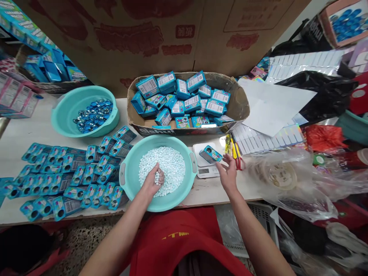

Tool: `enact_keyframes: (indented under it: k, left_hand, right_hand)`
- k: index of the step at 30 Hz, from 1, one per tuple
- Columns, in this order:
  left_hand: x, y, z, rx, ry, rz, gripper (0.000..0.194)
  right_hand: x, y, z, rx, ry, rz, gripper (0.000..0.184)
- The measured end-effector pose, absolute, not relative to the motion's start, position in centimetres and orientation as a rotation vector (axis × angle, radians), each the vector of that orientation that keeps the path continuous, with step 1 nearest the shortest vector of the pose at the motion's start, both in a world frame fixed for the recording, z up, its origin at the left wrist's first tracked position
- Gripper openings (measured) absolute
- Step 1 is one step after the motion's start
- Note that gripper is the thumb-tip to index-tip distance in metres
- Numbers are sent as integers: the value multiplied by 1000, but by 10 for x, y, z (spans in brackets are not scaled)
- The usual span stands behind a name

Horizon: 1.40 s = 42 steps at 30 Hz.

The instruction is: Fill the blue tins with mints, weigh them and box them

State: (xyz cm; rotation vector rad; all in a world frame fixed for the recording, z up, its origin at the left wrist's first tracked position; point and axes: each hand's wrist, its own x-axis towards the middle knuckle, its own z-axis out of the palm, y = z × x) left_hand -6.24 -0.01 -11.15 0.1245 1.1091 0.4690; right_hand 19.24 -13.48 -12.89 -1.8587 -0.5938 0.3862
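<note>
My left hand (pixel 153 181) is closed round some small white candies, low over the pile of white candies (pixel 174 165) in a turquoise basin (pixel 129 191). Beside the basin's right handle, a small blue tin (pixel 211 154) rests on a white kitchen scale (pixel 207 171). My right hand (pixel 229 172) is just right of that tin, its fingers apart and nothing in them. Whether a fingertip touches the tin I cannot tell. Left of the basin, several blue tins (pixel 59 184) with round dark openings stand in groups on the white table (pixel 14 134).
Behind the basin is a cardboard box (pixel 186 131) full of blue tins. A second turquoise basin (pixel 67 130) holds blue and silver round caps (pixel 94 115). Yellow-handled scissors (pixel 237 153), sticker sheets (pixel 267 140), white paper (pixel 273 103) and clear plastic bags (pixel 307 184) lie to the right.
</note>
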Motion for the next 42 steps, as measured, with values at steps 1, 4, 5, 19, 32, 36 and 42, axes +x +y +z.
enact_keyframes:
  k: [1,4,5,19,32,36,42]
  left_hand:
    - [-63,-1,-111,115,1137,469,32]
    - [-63,-1,-105,122,1147,475,33]
    - [-63,0,-100,133,1122,492,36]
    - [-32,-1,-11,655,937,1130,39]
    - [-28,6,-20,603,962,1206,52]
    - [-26,5,-21,651,999,1221,49]
    - [-27,11,-14,567,955,1128,55]
  right_hand:
    - [192,-129,-128,-1866,-625,394,64]
    - [189,-112,-117,-1837,-600,442,50]
    - [187,-109,-109,-1803,-583,445,44]
    - [73,-92,-61,-1594,-1320,610,24]
    - [71,-89,-62,-1582,-1293,630,24]
    - [72,-86,-61,-1595,-1306,636,24]
    - [76,-85,-61,-1585,-1283,666,25]
